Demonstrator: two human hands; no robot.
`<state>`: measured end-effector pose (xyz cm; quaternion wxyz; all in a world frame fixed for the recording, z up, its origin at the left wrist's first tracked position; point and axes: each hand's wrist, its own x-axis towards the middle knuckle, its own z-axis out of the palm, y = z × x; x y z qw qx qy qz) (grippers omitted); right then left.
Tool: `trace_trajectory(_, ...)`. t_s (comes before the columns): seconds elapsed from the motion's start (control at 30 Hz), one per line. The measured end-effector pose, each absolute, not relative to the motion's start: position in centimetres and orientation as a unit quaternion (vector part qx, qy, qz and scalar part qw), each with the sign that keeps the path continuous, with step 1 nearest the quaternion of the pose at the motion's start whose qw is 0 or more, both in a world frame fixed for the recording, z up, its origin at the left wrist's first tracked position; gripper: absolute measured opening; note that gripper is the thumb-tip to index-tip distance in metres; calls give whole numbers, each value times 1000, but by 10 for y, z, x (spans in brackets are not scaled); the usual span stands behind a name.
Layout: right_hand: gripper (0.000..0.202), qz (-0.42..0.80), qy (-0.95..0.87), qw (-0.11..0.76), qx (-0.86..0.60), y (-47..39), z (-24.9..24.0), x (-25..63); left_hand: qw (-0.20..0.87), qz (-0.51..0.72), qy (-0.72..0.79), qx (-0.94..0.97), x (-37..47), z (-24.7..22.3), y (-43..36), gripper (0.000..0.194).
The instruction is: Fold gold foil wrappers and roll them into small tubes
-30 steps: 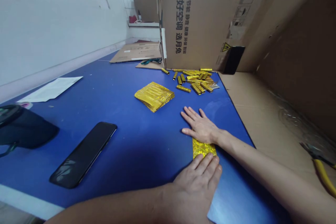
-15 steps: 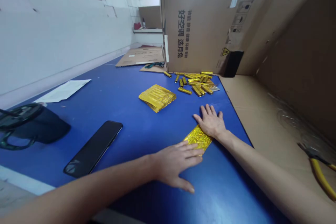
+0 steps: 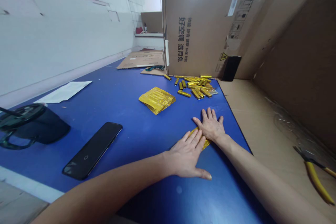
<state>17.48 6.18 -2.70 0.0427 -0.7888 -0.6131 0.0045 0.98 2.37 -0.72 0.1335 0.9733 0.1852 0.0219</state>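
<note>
A shiny gold foil piece (image 3: 206, 144) lies flat on the blue tabletop (image 3: 126, 98), mostly covered by my hands. My left hand (image 3: 187, 154) rests palm down across its near part, fingers stretched out and thumb spread to the right. Over its far right end lies my right hand (image 3: 211, 126), flat with the fingers spread. The fingertips of my left hand come close to the right palm. Beyond them sits a stack of gold foil pieces (image 3: 156, 100). Farther back is a loose pile of small gold tubes (image 3: 197, 85).
On the left are a black phone (image 3: 93, 150), a dark mug (image 3: 36, 124) and a white paper (image 3: 65, 91). A large cardboard box (image 3: 199, 28) stands behind the gold pile, with a dark phone-like slab (image 3: 231, 68) against it. Yellow-handled pliers (image 3: 316, 180) lie at right on cardboard.
My left hand has slid right and slightly away from me along the foil, covering more of it. My right hand stays nearly in place. The view has tilted slightly.
</note>
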Motion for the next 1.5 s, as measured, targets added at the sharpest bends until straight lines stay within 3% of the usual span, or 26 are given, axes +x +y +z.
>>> trace_trajectory(0.23,79,-14,-607,62,-792,79,-28,196,119,9,192,974,7,-12,21,100)
trace_trajectory(0.5,66,-53,-615,119,-778,66,10,199,121,19,189,974,6,-14,21,98)
trace_trajectory(0.6,58,-14,-714,100,-693,52,10,174,125,35,186,974,5,-14,21,98)
trace_trajectory(0.73,63,106,-809,67,-574,40,-3,157,120,47,177,976,3,-9,20,91)
trace_trajectory(1.07,68,98,-765,72,-632,53,-14,176,110,8,175,978,2,-10,26,76)
trace_trajectory(1.37,62,122,-731,121,-660,35,3,186,122,9,149,981,-1,-8,30,86)
trace_trajectory(1.5,59,151,-793,80,-585,3,6,193,128,21,145,981,-3,-9,31,86)
